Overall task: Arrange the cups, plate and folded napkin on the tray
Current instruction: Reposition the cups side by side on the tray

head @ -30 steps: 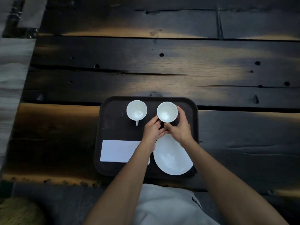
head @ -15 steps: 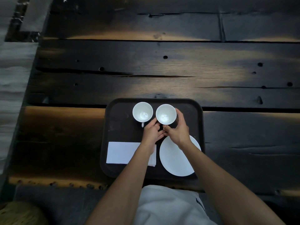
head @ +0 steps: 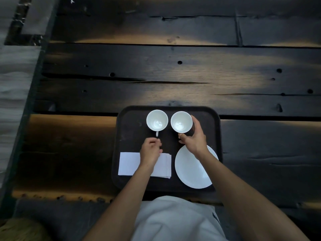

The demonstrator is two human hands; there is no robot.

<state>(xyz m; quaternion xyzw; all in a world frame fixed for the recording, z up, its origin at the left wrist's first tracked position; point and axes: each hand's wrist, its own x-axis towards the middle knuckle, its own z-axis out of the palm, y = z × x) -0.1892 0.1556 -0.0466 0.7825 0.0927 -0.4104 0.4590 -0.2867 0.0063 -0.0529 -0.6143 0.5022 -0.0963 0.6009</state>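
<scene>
Left hand point(head: 150, 150) has come off the right cup point(head: 181, 121), loosely curled, empty; right hand point(head: 194, 140) grips it near tray's point(head: 125, 136) far edge; placement nearly done.

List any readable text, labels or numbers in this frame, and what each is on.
No readable text.
Dark mark on the white garment at the bottom edge: possibly a label, too small and blurred to read.
Cups, plate, napkin, tray: no markings visible.
</scene>
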